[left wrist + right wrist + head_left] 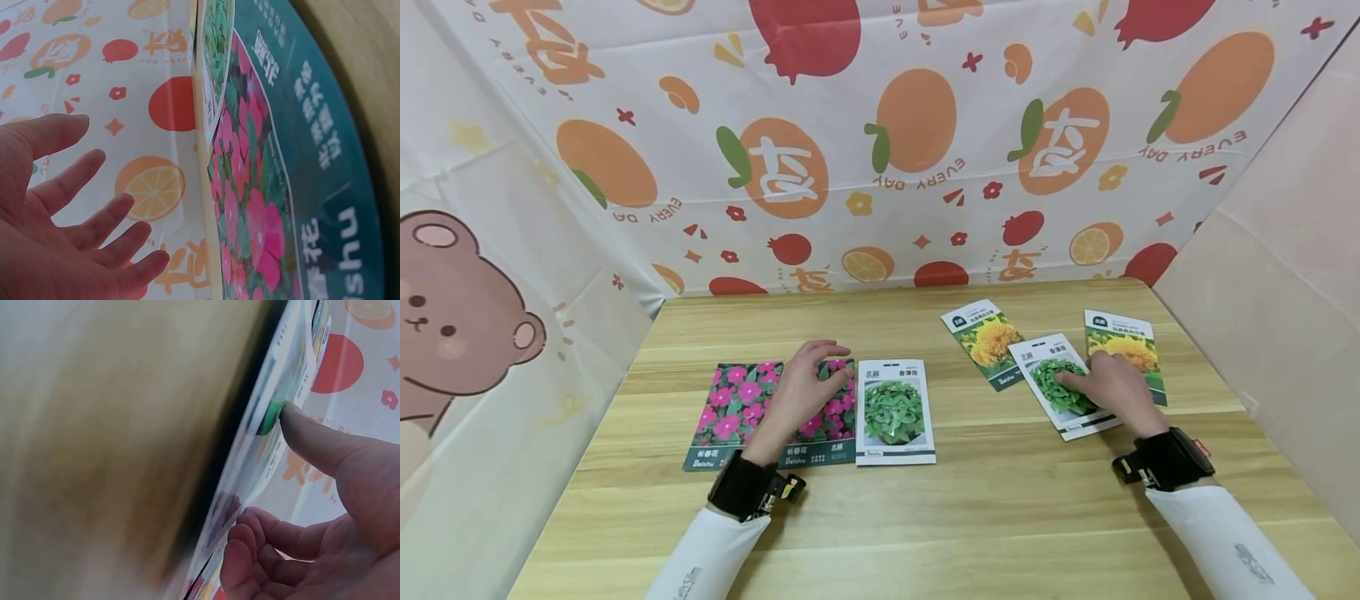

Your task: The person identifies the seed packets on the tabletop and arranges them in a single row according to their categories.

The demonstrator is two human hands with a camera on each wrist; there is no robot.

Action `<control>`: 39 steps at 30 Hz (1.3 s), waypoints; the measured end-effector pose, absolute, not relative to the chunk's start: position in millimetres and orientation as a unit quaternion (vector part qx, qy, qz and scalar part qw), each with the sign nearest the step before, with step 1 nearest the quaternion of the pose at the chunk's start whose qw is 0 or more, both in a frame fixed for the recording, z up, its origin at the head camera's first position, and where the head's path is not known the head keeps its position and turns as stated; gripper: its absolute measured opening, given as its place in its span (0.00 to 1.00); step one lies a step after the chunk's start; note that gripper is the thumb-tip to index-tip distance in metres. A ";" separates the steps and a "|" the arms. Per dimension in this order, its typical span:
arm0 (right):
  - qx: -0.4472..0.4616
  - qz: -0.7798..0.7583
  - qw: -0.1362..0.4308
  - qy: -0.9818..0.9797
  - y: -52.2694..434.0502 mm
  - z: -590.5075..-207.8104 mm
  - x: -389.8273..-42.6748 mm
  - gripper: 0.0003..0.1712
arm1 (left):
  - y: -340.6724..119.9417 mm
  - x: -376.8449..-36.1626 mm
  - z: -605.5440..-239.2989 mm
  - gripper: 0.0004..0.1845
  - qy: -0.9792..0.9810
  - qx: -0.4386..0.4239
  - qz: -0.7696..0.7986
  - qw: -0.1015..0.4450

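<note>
Your left hand (801, 387) hovers, fingers spread and relaxed, over the right-hand one of two pink-flower seed packets (820, 412) that lie side by side near the table's (925, 533) left edge; it grasps nothing, and whether the palm touches the packet cannot be told. The left pink-flower packet (730, 412) lies just beside it, and a green-leaf seed packet (895, 411) touches the pair's right side, toward the table's middle.

Your right hand (1112, 385), nearer the right edge, presses an extended fingertip (292, 419) onto a second green-leaf packet (1060, 387); the other fingers are loosely curled and hold nothing. This packet lies tilted and overlaps a yellow-flower packet (1126, 350) behind the hand. Another yellow-flower packet (988, 340) lies farther back, toward the far edge, also tilted.

As a judgement, the packets are being grouped by kind: the pink pair is squared up with one green packet alongside, while the second green packet and both yellow ones remain askew on the right, so roughly half is left.

The head view alone shows the whole layout and all six packets. The left wrist view shows the open fingers (94, 225) clear of the pink print (250, 206), with the green packet's edge beyond. The right wrist view, blurred, shows the fingertip contact on the packet that the head view only hints at.
</note>
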State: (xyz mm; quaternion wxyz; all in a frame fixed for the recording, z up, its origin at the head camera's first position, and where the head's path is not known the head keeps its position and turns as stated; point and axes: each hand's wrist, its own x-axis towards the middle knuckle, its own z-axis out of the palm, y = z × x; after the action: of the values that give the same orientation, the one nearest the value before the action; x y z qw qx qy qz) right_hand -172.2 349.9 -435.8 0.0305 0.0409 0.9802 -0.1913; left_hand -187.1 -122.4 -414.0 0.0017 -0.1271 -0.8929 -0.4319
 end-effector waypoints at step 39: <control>0.084 -0.452 0.051 0.887 321.7 -418.0 -164.6 0.29 | -122.0 -191.2 -421.6 0.20 -0.885 -0.124 -0.449 -0.007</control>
State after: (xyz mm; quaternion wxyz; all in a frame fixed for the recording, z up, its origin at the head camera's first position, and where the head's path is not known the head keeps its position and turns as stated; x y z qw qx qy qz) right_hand -164.6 321.7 -418.0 0.0506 0.0842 0.8866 -0.4520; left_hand -191.2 -122.0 -421.6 -0.0067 -0.1242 -0.8848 -0.4491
